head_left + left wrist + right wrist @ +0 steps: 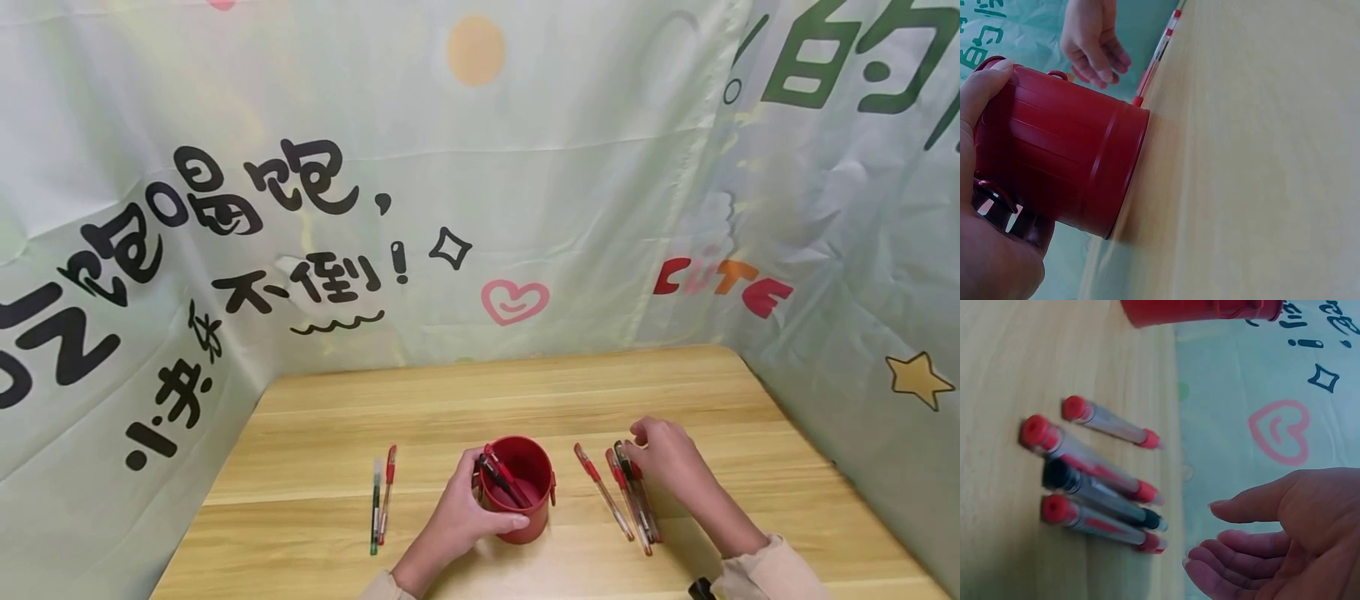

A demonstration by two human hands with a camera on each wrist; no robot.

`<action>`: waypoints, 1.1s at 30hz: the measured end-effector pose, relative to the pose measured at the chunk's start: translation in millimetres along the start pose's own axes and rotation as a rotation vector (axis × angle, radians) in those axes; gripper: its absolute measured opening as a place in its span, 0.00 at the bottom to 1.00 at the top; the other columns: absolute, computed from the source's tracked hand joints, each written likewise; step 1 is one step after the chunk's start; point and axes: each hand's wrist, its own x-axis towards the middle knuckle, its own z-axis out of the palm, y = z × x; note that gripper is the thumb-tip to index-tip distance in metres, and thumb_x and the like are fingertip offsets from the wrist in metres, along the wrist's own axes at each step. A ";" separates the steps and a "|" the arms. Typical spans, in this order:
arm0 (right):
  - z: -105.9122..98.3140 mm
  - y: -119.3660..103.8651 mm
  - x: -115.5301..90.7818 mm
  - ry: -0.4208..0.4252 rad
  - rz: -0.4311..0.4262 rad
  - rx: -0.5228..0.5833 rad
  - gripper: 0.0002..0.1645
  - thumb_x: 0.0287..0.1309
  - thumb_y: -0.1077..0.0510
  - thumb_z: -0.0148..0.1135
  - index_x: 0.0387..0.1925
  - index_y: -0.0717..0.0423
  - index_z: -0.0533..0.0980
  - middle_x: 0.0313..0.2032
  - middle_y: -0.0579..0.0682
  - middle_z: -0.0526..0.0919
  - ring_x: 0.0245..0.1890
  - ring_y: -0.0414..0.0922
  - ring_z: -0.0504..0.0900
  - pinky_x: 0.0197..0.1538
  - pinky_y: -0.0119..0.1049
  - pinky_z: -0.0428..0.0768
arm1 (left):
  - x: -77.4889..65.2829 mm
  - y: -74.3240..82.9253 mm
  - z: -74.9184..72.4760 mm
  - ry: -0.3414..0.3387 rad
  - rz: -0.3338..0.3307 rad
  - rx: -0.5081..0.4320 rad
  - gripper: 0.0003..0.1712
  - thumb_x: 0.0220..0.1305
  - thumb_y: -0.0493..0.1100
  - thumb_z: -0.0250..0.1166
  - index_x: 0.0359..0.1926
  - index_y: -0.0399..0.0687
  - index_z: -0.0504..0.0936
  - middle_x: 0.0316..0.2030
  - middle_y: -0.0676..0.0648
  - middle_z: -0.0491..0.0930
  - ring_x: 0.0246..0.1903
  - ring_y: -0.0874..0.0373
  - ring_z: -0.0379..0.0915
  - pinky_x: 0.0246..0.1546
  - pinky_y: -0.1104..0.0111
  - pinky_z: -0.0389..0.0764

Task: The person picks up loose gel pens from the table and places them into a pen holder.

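Observation:
My left hand (463, 515) grips a small red metal bucket (543, 510) standing on the wooden table, thumb along its near side and fingers round the left. A black pen and a red pen (498, 460) lean inside it. To the right my right hand (670, 457) hovers at the capped ends of a loose group of pens. That group has red pens (1097, 462) and a black pen (1100, 497) lying side by side. In the right wrist view the thumb and fingers stand apart, beside the pens, with nothing between them.
Left of the bucket lie a green-ended pen (375, 512) and a red-capped pen (387, 492), close together. Printed cloth (585, 208) hangs round the back and sides of the table (450, 400). A black object (701, 588) sits by the right sleeve.

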 end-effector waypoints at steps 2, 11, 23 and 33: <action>1.2 3.0 1.6 -0.015 0.017 -0.011 0.20 0.61 0.60 0.70 0.48 0.74 0.80 0.39 0.64 0.88 0.36 0.52 0.85 0.35 0.43 0.84 | 0.2 0.1 0.0 -0.001 0.003 0.002 0.52 0.46 0.48 0.86 0.70 0.59 0.66 0.66 0.51 0.75 0.68 0.49 0.68 0.63 0.60 0.78; 9.5 14.4 6.3 -0.098 0.101 -0.023 0.19 0.61 0.62 0.69 0.48 0.73 0.78 0.36 0.60 0.85 0.30 0.47 0.77 0.31 0.37 0.78 | -0.4 -0.4 -1.2 0.006 0.008 0.021 0.52 0.47 0.50 0.85 0.70 0.60 0.67 0.67 0.51 0.75 0.69 0.49 0.67 0.65 0.57 0.74; 17.9 18.7 6.5 -0.110 0.088 -0.026 0.18 0.58 0.65 0.69 0.19 0.55 0.70 0.19 0.46 0.68 0.23 0.44 0.69 0.26 0.34 0.68 | -0.3 1.3 0.2 0.005 -0.003 0.020 0.53 0.46 0.50 0.86 0.71 0.59 0.66 0.67 0.50 0.74 0.69 0.49 0.68 0.64 0.58 0.77; 18.5 17.5 7.5 -0.101 0.076 -0.018 0.27 0.46 0.68 0.62 0.11 0.45 0.56 0.15 0.40 0.51 0.18 0.38 0.52 0.23 0.31 0.56 | 0.1 0.4 0.0 -0.001 -0.005 -0.002 0.52 0.47 0.48 0.85 0.71 0.59 0.66 0.67 0.50 0.74 0.68 0.49 0.68 0.63 0.59 0.78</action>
